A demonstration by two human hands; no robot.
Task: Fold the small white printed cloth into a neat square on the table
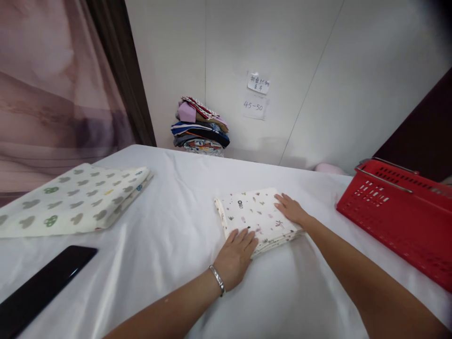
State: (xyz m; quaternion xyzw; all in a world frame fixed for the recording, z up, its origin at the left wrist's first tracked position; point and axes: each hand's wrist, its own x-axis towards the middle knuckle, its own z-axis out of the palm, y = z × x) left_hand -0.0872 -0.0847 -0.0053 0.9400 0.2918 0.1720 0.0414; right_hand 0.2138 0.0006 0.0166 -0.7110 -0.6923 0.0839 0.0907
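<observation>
A folded white cloth with small prints lies flat on the white-covered table, its layers showing along the near edge. My left hand, with a silver bracelet at the wrist, rests with outstretched fingers on the cloth's near left corner. On the right side of the cloth, my right hand lies flat with its fingers extended. Neither hand grips anything. Part of the cloth is hidden under both hands.
Another folded cloth with cloud and tree prints lies at the left. Before it sits a black flat device. A red basket with metal handles stands at the right. Beyond the table rises a stack of folded fabrics by the wall.
</observation>
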